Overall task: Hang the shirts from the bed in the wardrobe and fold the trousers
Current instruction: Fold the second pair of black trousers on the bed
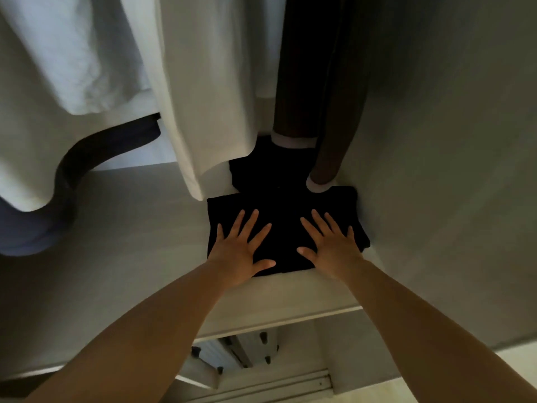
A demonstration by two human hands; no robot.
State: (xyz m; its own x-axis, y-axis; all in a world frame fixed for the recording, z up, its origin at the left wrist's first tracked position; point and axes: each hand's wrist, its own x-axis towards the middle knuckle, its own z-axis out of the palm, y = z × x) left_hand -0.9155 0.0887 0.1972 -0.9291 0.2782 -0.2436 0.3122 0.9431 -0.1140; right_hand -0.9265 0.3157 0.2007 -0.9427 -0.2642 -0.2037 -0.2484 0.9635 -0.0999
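Note:
A folded black garment, probably the trousers (283, 228), lies on the pale wardrobe shelf (130, 228) near its right wall. My left hand (242, 251) presses flat on its left half with fingers spread. My right hand (332, 248) lies flat on its right half, fingers spread too. Above hang white shirts (209, 97) and a dark brown garment with white cuffs (319, 82). Another black piece (261, 167) lies behind the folded one.
The wardrobe's right wall (450, 170) stands close beside the folded garment. A dark blue garment (26, 231) hangs at the far left. Below the shelf's front edge, a sliding-door rail (276, 385) and a lower compartment show.

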